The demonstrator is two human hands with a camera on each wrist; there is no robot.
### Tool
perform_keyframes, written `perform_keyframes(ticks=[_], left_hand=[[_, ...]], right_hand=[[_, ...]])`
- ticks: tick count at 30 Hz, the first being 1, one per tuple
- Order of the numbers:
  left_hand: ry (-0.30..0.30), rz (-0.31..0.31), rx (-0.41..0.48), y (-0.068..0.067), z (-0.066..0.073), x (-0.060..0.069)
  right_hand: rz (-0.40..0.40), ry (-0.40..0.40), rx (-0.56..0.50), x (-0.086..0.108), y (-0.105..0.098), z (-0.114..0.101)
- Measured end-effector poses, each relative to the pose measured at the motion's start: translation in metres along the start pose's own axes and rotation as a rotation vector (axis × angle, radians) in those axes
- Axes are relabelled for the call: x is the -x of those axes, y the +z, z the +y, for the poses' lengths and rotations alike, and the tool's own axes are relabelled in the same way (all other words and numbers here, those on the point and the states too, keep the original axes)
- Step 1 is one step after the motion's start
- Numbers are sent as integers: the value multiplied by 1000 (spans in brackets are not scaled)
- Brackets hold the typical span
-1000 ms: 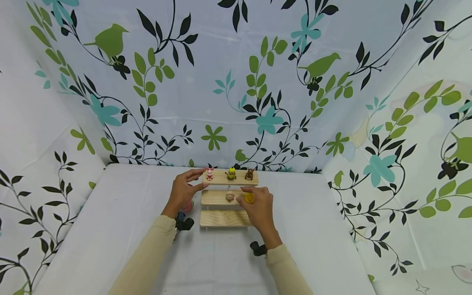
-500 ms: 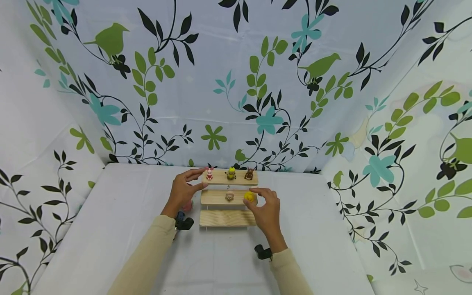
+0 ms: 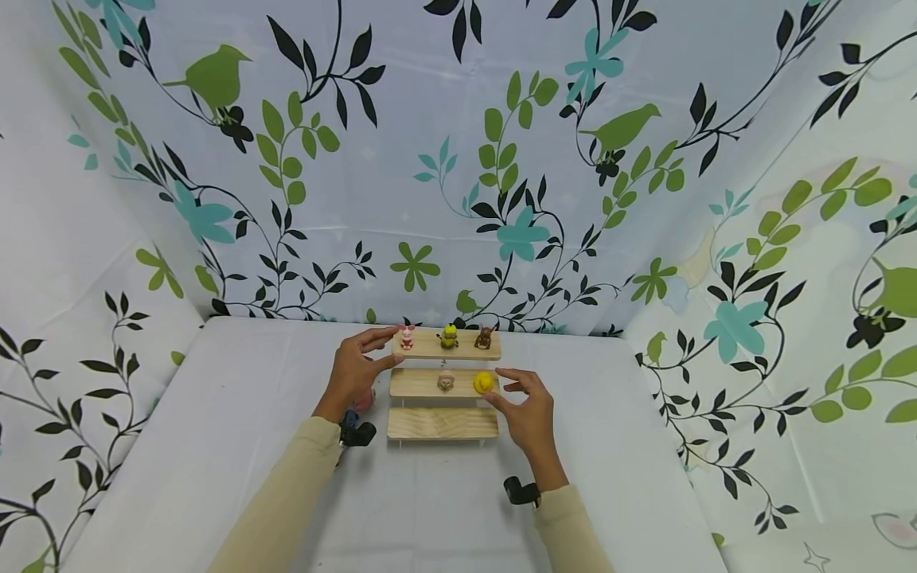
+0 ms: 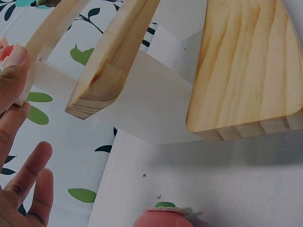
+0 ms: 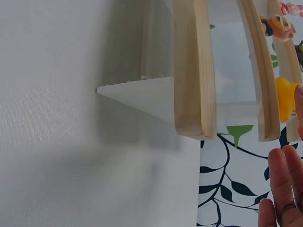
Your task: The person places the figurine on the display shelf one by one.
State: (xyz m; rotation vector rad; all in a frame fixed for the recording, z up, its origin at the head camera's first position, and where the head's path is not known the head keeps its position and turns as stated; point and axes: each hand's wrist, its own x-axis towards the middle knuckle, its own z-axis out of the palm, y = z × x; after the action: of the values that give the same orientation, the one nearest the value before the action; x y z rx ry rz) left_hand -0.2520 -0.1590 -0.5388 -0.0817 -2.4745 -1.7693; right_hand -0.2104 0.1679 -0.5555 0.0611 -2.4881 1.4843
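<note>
A three-tier wooden display stand (image 3: 442,424) stands mid-table. On its top tier are a pink-and-white figurine (image 3: 407,338), a green-and-yellow figurine (image 3: 449,337) and a brown one (image 3: 484,339). The middle tier carries a small pale-brown figurine (image 3: 446,382) and, near its right end, a yellow figurine (image 3: 483,383). My left hand (image 3: 356,372) pinches the left end of the top tier, thumb above and a finger below in the left wrist view. Beside the yellow figurine, my right hand (image 3: 528,409) has thumb and forefinger spread, its thumb close to or touching the figurine.
A round pink object (image 4: 163,218) with a green top lies on the white table (image 3: 251,406), left of the stand and partly behind the left wrist. Patterned cloth (image 3: 458,159) hangs behind and at both sides. Clear panels (image 4: 142,104) support the tiers.
The right hand has moved right, and its forefinger has come away from the yellow figurine, which stays near the middle tier's right end. The left hand keeps its place.
</note>
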Motion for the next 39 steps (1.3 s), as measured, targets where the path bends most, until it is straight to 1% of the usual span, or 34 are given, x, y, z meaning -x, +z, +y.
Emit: perform_keyframes(ticks=[4, 9, 11, 17, 18, 24, 28, 34, 39], left_hand=[[-4, 3, -1, 0, -1, -1], [10, 2, -16, 0, -2, 0], [18, 0, -21, 0, -2, 0], [2, -1, -7, 1, -2, 0], [-3, 1, -1, 1, -1, 0], [12, -3, -2, -1, -1, 1], [6, -3, -9, -1, -1, 1], [10, -14, -18, -1, -1, 0], [21, -26, -57, -1, 1, 0]], right_hand=[[-17, 33, -1, -2, 0, 3], [-34, 74, 4, -6, 1, 7], [-43, 84, 8, -6, 2, 9], [-86, 96, -15, -9, 0, 14], [-95, 93, -26, -10, 0, 15], [-160, 78, -115, -14, -2, 18], [-196, 84, -171, -15, -4, 20], [-203, 117, -240, -15, -3, 24], [-199, 134, -253, -14, -3, 24]])
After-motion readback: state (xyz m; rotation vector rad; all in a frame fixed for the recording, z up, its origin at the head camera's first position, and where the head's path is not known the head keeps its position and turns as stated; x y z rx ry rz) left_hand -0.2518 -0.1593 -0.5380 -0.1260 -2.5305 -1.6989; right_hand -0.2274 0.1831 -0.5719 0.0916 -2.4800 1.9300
